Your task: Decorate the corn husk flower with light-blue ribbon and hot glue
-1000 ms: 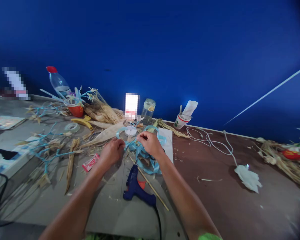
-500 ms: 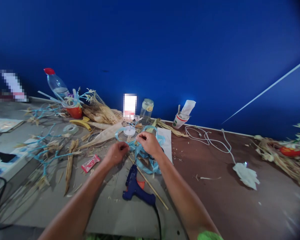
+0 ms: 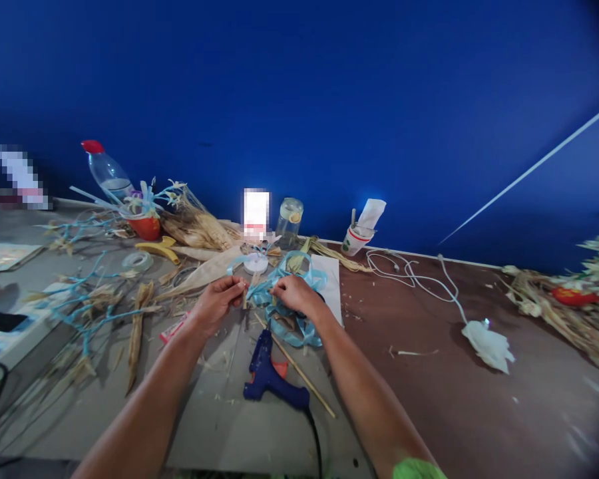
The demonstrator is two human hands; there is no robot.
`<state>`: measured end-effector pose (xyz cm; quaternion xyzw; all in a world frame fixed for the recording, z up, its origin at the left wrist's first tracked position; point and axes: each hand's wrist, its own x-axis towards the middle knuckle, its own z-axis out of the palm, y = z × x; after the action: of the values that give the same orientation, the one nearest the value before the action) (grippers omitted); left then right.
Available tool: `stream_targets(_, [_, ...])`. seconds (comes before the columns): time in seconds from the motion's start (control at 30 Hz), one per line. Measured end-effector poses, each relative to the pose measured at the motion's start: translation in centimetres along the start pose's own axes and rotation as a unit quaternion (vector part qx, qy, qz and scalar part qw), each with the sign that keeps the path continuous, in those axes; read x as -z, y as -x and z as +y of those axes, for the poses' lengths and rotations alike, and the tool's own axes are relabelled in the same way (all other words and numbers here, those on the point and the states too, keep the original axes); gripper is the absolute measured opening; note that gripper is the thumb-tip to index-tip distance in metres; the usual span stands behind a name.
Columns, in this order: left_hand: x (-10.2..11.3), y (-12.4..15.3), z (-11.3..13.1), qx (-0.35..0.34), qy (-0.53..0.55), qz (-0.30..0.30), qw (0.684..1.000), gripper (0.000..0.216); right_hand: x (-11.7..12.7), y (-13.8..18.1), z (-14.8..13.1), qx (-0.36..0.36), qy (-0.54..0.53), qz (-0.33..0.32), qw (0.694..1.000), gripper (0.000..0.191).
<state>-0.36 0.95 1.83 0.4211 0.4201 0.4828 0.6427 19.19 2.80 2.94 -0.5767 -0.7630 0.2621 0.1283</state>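
My left hand (image 3: pixel 218 305) is closed in a pinch, with a thin pale piece at its fingertips that is too small to name. Just to the right, my right hand (image 3: pixel 294 294) pinches the light blue ribbon (image 3: pixel 285 329), which lies in a tangle of loops under and around it. Below both hands a dark blue glue gun (image 3: pixel 274 379) rests on its side, its nozzle toward the ribbon. A thin stick (image 3: pixel 309 382) lies slantwise beside it. A white round lid or dish (image 3: pixel 255 263) sits beyond my fingers.
Blue-wrapped branches (image 3: pixel 86 319), dried husks (image 3: pixel 138 332) and a power strip (image 3: pixel 17 339) lie at left. Behind stand a bottle (image 3: pixel 107 174), a red cup (image 3: pixel 147 227), a glass jar (image 3: pixel 289 223) and a white cup (image 3: pixel 355 241). A white cable (image 3: pixel 452 289) runs at right.
My left hand has moved slightly left and turned, showing more of its fingers and partly covering the pink packet. My right hand stays at the ribbon. The view has shifted slightly.
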Motion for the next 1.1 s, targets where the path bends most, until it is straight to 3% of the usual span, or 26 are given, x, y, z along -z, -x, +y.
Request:
stream_targets(0.13, [-0.4, 0.2, 0.4, 0.0, 0.033, 0.011, 0.999, 0.019, 0.3, 0.6, -0.8, -0.001, 0.017, 0.076, 0.997, 0.019])
stream_targets(0.23, [-0.5, 0.2, 0.4, -0.007, 0.06, 0.019, 0.998, 0.019, 0.6, 1.2, -2.1, 0.053, -0.012, 0.14, 0.989, 0.02])
stream_targets(0.43, [-0.5, 0.1, 0.3, 0.008, 0.132, 0.036, 0.991, 0.019, 1.1, 2.4, -4.2, 0.201, -0.045, 0.137, 0.969, 0.021])
stream_targets(0.57, [-0.6, 0.2, 0.3, 0.015, 0.185, 0.03, 0.982, 0.016, 0.4, 2.7, -4.7, 0.283, 0.031, 0.118, 0.951, 0.035])
stream_targets(0.8, [-0.6, 0.3, 0.2, 0.045, 0.214, 0.014, 0.976, 0.009, -0.8, 2.3, -4.5, 0.381, 0.147, 0.171, 0.897, 0.022])
stream_targets(0.93, [-0.8, 0.4, 0.4, 0.065, 0.226, 0.018, 0.972, 0.008, -1.3, 2.1, -4.2, 0.393, 0.161, 0.191, 0.885, 0.021])
stream_targets(1.1, [-1.0, 0.6, 0.5, 0.051, 0.221, 0.007, 0.974, 0.012, -2.1, 2.0, -4.0, 0.332, 0.046, 0.246, 0.91, 0.016])
